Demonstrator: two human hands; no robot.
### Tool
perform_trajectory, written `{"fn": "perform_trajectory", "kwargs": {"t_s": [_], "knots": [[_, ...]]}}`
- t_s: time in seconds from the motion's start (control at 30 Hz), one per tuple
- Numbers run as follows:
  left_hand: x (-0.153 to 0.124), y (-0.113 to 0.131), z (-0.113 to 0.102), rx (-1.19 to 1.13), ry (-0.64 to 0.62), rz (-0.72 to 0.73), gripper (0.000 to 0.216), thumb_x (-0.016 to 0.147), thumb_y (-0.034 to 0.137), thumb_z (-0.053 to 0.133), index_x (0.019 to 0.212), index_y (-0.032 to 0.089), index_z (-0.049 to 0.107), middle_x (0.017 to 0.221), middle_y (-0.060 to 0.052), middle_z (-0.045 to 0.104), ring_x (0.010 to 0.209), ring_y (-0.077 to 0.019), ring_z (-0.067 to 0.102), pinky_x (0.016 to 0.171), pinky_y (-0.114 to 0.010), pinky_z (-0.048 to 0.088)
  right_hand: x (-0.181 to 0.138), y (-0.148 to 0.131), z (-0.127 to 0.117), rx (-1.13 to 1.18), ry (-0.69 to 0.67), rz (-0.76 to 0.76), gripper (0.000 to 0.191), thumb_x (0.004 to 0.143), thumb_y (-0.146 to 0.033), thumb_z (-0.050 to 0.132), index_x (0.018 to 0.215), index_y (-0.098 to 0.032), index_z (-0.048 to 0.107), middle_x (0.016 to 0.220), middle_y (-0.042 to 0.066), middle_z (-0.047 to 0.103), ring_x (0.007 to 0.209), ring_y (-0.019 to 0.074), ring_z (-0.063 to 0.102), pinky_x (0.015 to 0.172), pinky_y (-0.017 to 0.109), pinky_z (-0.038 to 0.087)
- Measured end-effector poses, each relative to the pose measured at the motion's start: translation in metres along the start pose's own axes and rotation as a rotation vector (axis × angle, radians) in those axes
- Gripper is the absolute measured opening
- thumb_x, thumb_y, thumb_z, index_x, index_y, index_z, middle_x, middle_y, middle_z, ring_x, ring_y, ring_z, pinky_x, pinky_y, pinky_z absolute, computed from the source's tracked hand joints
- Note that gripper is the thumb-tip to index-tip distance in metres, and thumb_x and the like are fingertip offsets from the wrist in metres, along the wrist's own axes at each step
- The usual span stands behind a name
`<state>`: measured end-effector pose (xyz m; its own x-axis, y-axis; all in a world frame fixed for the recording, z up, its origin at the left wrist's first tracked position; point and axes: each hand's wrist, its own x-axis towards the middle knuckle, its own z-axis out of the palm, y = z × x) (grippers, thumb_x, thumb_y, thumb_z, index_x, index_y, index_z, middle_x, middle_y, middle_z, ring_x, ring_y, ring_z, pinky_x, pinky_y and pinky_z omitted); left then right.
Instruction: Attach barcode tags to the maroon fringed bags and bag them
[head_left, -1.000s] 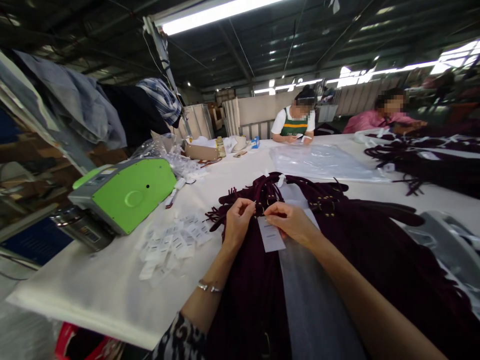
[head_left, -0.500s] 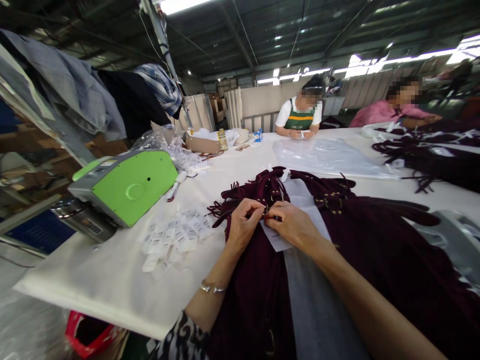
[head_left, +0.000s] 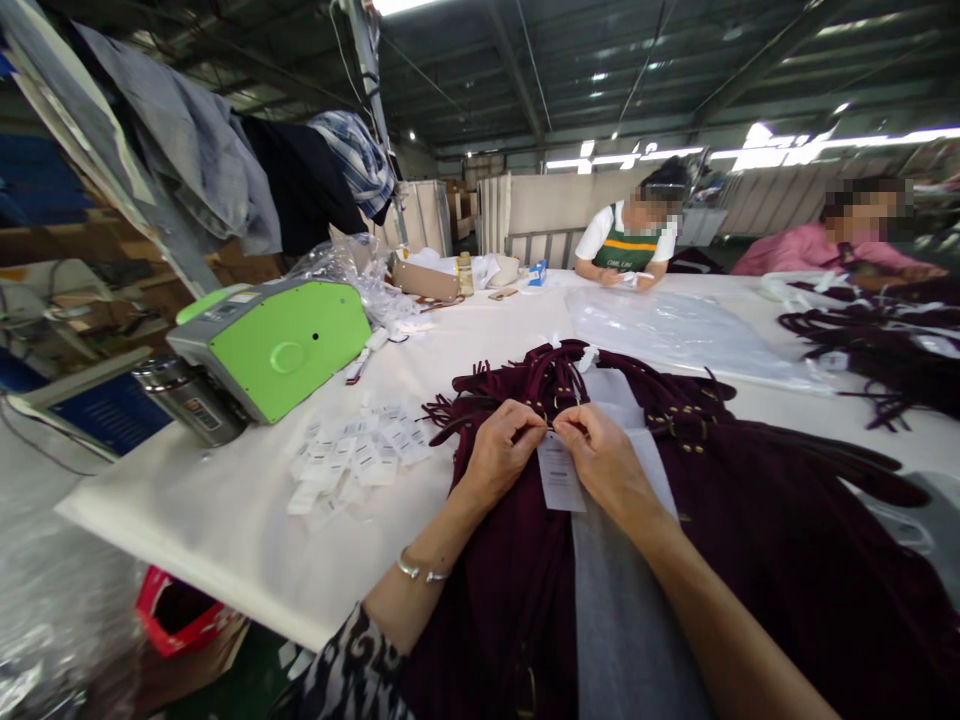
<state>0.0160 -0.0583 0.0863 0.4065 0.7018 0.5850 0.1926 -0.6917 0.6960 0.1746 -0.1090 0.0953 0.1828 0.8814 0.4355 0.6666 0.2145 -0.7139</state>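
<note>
A dark maroon garment (head_left: pixel 757 540) with fringes and metal buckles lies on the white table (head_left: pixel 247 530) in front of me, with a strip of white tissue (head_left: pixel 622 600) down its middle. My left hand (head_left: pixel 496 455) and my right hand (head_left: pixel 604 462) are both pinched together at the top edge of a white paper tag (head_left: pixel 560 474) that hangs against the garment. The fingertips of the two hands nearly touch.
Loose white tags (head_left: pixel 352 462) lie scattered to the left. A green and grey machine (head_left: pixel 274 345) and a metal flask (head_left: pixel 187 400) stand at the far left. A clear plastic bag (head_left: pixel 675 330) lies beyond. Two people sit at the far side; more maroon pieces (head_left: pixel 877 350) lie right.
The tag, partly tucked under my hands half a second ago, now hangs free below my fingertips. My view has shifted right, and both hands sit slightly further right.
</note>
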Motion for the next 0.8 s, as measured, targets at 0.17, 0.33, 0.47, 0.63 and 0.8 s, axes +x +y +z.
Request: {"fn": "perform_trajectory", "kwargs": {"t_s": [0.17,0.33,0.47,0.63,0.8], "knots": [[0.000,0.002,-0.001,-0.022,-0.014,0.007,0.013,0.092,0.022,0.057,0.081,0.021,0.064,0.087,-0.002,0.061,0.085,-0.0158,0.060,0.080,-0.026,0.045,-0.001,-0.002,0.001,-0.007,-0.011,-0.016,0.020,0.091,-0.033,0.046,0.084,-0.021,0.061,0.086,0.004,0.064,0.082,0.0205,0.060,0.075,0.034,0.042],[0.001,0.002,-0.001,-0.009,-0.005,-0.033,0.014,0.091,0.023,0.057,0.078,0.021,0.063,0.082,-0.001,0.060,0.079,-0.0153,0.058,0.076,-0.026,0.044,-0.001,-0.003,0.002,-0.022,-0.022,-0.023,0.020,0.092,-0.034,0.048,0.084,-0.021,0.063,0.087,0.004,0.066,0.081,0.0210,0.060,0.075,0.034,0.042],[0.004,-0.002,0.000,-0.044,-0.005,-0.079,0.017,0.089,0.026,0.058,0.074,0.020,0.061,0.076,0.001,0.058,0.074,-0.0143,0.056,0.071,-0.025,0.043,0.002,-0.002,0.006,-0.016,0.031,-0.018,0.018,0.092,-0.030,0.050,0.085,-0.020,0.064,0.086,0.004,0.066,0.080,0.0201,0.060,0.074,0.033,0.042],[0.005,-0.004,-0.001,-0.003,-0.020,-0.138,0.022,0.088,0.036,0.058,0.074,0.019,0.062,0.075,0.001,0.060,0.074,-0.0151,0.056,0.071,-0.026,0.042,0.000,-0.002,0.016,0.011,0.092,-0.051,0.014,0.092,-0.023,0.056,0.084,-0.020,0.066,0.087,0.002,0.065,0.083,0.0160,0.060,0.077,0.028,0.043],[0.013,-0.013,-0.003,0.105,-0.125,-0.115,0.031,0.082,0.050,0.059,0.078,0.021,0.067,0.078,0.000,0.066,0.077,-0.0184,0.061,0.074,-0.028,0.046,0.010,-0.004,0.015,0.059,0.061,0.009,0.008,0.088,-0.026,0.066,0.086,-0.021,0.073,0.092,0.001,0.070,0.087,0.0140,0.063,0.079,0.023,0.045]]}}
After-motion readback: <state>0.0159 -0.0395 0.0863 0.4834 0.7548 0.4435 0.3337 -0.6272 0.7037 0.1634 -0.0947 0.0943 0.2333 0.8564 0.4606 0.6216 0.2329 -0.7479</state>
